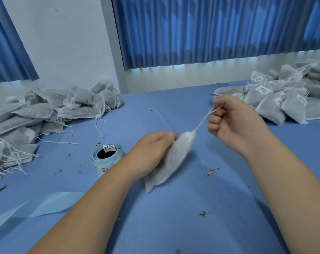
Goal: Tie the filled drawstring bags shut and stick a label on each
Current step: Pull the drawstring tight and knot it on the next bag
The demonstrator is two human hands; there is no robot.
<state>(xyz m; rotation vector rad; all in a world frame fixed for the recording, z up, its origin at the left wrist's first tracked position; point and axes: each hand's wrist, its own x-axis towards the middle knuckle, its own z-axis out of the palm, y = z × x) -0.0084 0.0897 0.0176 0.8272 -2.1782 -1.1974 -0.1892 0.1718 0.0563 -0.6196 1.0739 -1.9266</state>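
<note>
White mesh drawstring bag (pixel 173 158), filled, neck cinched, string (pixel 205 120) taut

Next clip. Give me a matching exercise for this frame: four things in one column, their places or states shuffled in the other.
Things:
1. held bag
2. label roll
3. labelled bags
4. unlabelled bags

Places or states:
A. heaped at the far right of the table
B. on the table, just left of the held bag
C. heaped at the far left, strings loose
D. gripped by the left hand, its drawstring pinched and pulled by the right hand

Pairs: 1-D, 2-B, 3-A, 4-C
</note>
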